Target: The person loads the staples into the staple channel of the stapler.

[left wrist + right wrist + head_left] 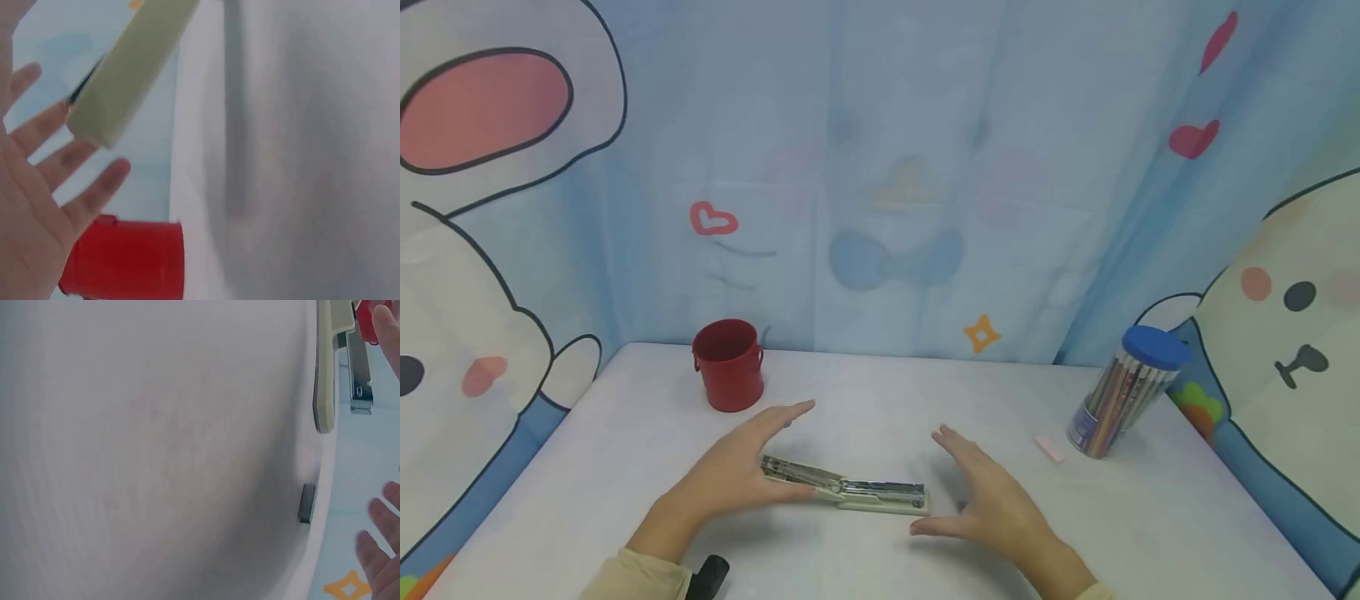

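Observation:
A cream stapler [880,497] lies spread wide open on the white table between the two hands, its metal magazine facing up. My left hand [733,471] is around its left end, thumb along the near side and the other fingers stretched out behind. In the left wrist view, the stapler's cream arm [134,75] passes in front of the spread fingers. Off the stapler's right end, my right hand [996,504] hovers with fingers apart and nothing between them. A small dark grey block [307,503], like a strip of staples, lies on the table beside the right hand.
A red bucket [730,375] stands at the back left. On the right, a clear jar of pencils [1120,404] with a blue lid stands near a pale pink eraser [1048,448]. A printed blue curtain [887,167] hangs behind the table.

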A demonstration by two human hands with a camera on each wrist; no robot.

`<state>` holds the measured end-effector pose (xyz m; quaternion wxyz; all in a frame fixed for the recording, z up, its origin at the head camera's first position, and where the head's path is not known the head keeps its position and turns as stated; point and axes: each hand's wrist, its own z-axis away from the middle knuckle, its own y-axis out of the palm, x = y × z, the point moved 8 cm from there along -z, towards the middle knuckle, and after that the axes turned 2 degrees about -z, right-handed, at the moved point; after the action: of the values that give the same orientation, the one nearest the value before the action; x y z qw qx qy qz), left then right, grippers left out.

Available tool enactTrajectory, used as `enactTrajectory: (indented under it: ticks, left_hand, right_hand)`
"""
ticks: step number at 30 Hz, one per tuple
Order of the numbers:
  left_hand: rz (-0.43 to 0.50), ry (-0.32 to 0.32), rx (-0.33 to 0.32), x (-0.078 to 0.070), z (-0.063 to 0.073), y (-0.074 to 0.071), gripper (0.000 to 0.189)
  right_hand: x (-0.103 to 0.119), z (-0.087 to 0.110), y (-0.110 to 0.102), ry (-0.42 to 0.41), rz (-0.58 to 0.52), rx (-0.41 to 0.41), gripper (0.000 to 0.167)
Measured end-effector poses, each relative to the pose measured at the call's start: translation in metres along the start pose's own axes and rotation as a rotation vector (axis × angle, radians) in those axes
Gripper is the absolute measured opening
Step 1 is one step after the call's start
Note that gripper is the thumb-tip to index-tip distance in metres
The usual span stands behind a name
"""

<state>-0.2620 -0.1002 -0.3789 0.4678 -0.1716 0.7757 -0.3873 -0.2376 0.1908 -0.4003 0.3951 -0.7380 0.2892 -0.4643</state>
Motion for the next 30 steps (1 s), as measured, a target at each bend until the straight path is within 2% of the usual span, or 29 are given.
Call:
enactTrajectory:
  ticks: [5, 12, 18, 23, 30]
  left_hand:
    - [0.258, 0.043, 0.048, 0.011, -0.001, 0.003, 0.092]
    - [0.426, -0.008, 0.103, 0.03, 0.001, 0.009, 0.08]
    - [0.512, 0.02, 0.13, 0.037, 0.006, 0.011, 0.07]
    - [0.514, 0.016, 0.159, 0.043, 0.011, 0.012, 0.064]
    - [0.539, 0.009, 0.167, 0.05, 0.013, 0.011, 0.058]
  right_hand:
    - [-0.006, 0.003, 0.007, 0.06, -0.139, 0.002, 0.102]
    - [-0.021, 0.006, 0.011, 0.115, -0.264, -0.034, 0.076]
    - [-0.031, 0.006, 0.017, 0.132, -0.322, -0.023, 0.067]
    - [-0.032, 0.004, 0.022, 0.114, -0.317, -0.009, 0.056]
    - [-0.034, 0.001, 0.029, 0.133, -0.292, 0.001, 0.043]
